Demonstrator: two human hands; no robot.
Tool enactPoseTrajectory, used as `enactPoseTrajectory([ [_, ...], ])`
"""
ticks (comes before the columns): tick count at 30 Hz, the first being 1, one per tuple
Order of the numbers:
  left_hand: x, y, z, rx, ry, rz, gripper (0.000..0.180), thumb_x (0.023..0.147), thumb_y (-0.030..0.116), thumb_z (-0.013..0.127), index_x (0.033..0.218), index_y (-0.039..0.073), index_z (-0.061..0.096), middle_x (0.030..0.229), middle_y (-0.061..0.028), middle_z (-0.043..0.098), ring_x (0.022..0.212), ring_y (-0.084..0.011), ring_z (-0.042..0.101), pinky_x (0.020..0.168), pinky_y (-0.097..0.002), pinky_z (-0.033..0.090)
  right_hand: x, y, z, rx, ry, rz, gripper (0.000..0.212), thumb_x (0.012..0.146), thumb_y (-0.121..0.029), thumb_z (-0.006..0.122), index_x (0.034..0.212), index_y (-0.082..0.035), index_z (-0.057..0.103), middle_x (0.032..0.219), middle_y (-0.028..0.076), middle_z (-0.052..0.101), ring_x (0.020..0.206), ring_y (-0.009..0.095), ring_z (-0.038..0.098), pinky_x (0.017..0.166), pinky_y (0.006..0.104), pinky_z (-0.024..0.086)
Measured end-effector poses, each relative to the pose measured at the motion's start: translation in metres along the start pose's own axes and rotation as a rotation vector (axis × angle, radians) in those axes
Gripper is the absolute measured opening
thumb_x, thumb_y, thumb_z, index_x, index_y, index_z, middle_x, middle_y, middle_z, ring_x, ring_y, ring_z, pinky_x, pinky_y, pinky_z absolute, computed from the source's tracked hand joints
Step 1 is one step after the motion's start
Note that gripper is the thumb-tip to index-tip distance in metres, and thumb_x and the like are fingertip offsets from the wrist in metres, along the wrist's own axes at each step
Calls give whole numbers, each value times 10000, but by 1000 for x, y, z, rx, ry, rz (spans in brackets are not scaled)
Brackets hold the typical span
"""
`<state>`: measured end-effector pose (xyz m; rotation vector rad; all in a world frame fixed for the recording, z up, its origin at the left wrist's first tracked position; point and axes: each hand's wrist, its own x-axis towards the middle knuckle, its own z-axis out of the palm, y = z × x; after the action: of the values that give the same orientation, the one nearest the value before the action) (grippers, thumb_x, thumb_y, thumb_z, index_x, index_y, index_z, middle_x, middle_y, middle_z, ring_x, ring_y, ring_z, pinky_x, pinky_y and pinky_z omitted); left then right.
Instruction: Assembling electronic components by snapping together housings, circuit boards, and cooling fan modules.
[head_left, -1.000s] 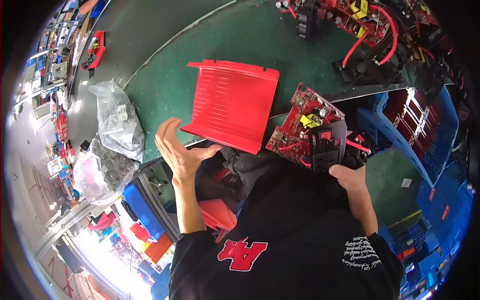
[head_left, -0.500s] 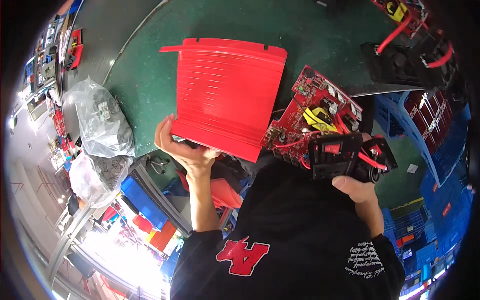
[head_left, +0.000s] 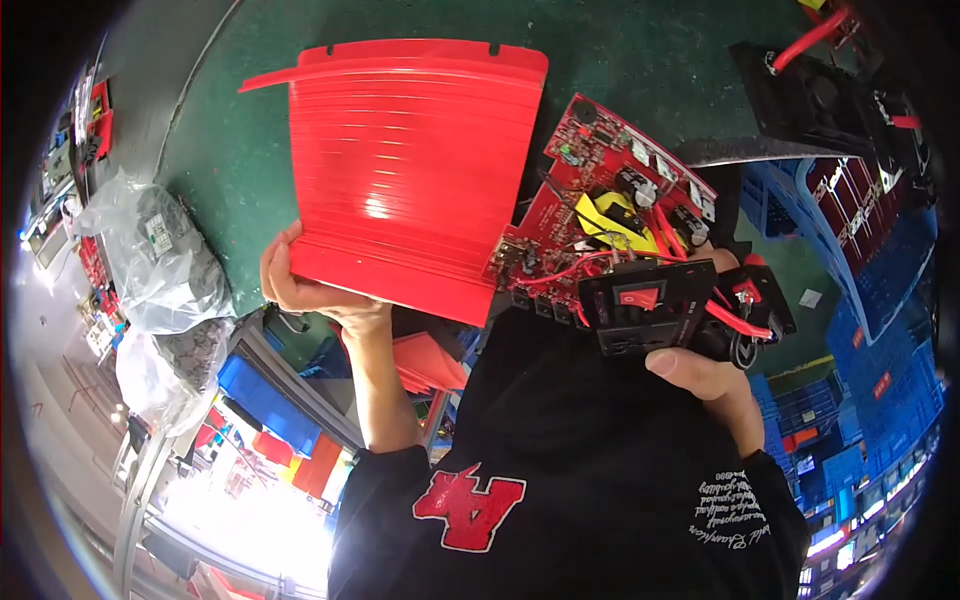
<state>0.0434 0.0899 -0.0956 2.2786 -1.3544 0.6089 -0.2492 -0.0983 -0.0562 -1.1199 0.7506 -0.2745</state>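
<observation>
A ribbed red metal housing with folded edges is gripped at its near left corner by my left hand, the fingers closing round its lower edge. To its right I hold up a red circuit board, tilted, with a yellow-wrapped transformer and red wires. A black end panel with a red rocker switch is wired to the board. My right hand is closed on this assembly, its thumb near the panel's lower edge; the other fingers are mostly hidden behind. The board's left corner meets or overlaps the housing's right edge; contact is unclear.
Beneath lies a green work surface. More black panels with red cables sit at the far right. A blue crate holding red boards stands at the right. Clear plastic bags are at the left.
Both the housing and the board assembly appear further left and look larger in view. The black panel has turned slightly, showing more of its switch face. Both hands keep their hold.
</observation>
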Motion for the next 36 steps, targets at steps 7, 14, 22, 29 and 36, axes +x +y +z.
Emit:
enactPoseTrajectory([
  [7,-4,0,-1,-32,12,-32,944,771,731,594,1260,-28,317,1167,-170,421,1067,-270,433,882,-407,430,2,5,1,19,-39,-41,576,668,-273,822,1115,-46,537,1112,79,534,1154,319,472,1026,483,317],
  [14,-5,-2,6,-191,59,-95,956,771,776,536,1270,-13,328,1179,-164,420,1090,-280,457,896,-417,445,9,-4,1,-70,-51,-167,552,649,-251,837,1082,-55,557,1085,77,541,1088,297,482,962,458,365],
  [22,-6,6,2,-272,33,-175,910,802,737,539,1275,-8,316,1183,-167,412,1066,-278,492,889,-418,464,20,-5,-3,-122,-118,-283,532,646,-231,842,1081,-65,585,1108,66,542,1075,285,503,899,397,421],
  [29,-7,4,5,-365,58,-227,860,797,621,664,1275,8,297,1164,-157,434,1039,-270,520,897,-418,482,31,-18,-10,-163,-168,-293,558,643,-186,846,1116,-27,596,1089,93,568,1011,219,565,860,341,456],
  [36,-2,5,9,-398,98,-177,853,778,582,705,1238,-9,296,1136,-157,472,964,-260,588,832,-393,573,36,-10,-1,144,-168,-415,636,663,-84,822,1218,24,531,1188,109,530,1076,207,539,932,328,425],
])
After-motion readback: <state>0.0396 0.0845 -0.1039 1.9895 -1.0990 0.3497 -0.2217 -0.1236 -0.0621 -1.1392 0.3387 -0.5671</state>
